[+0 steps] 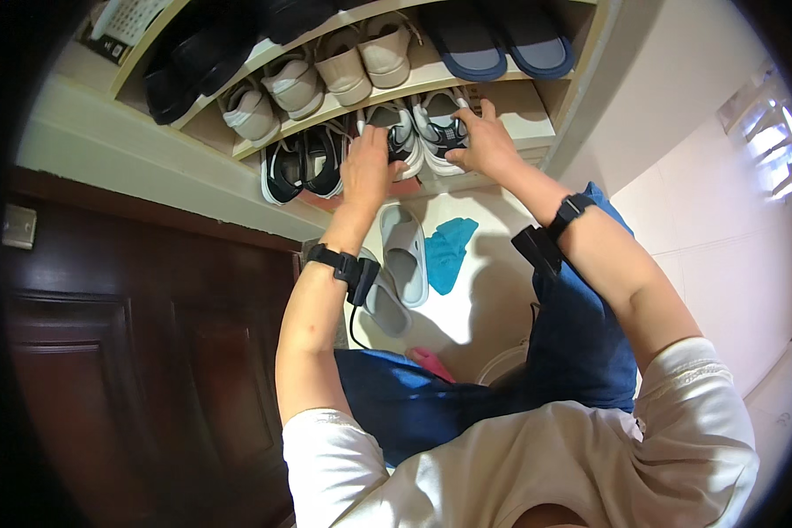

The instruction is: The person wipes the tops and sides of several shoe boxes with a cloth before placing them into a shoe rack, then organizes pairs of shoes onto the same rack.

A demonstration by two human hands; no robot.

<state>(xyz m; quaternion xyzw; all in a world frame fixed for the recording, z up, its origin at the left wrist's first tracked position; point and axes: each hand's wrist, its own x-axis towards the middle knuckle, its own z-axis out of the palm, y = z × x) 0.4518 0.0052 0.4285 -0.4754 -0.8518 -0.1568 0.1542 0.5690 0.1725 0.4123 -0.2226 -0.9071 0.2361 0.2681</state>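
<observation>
Side by side on a low shelf stands a pair of white, grey and black sneakers, with heels towards me. My left hand [368, 168] grips the left sneaker [404, 142] from its outer side, thumb near the heel. Around the outer side of the right sneaker [443, 135] my right hand [488, 142] is closed, thumb at the heel and fingers further in. Just left of my left hand is a pair of black sneakers with white soles [303, 165]. A reddish surface [406, 189] shows under the shoes near my left hand.
Above, the shoe rack [429, 97] holds beige shoes [343, 66], dark blue slippers [475, 63] and black shoes [198, 63]. On the floor lie grey slides [404, 254], a teal cloth [450, 254] and a pink item [429, 363]. A dark wooden door [152, 343] is at left.
</observation>
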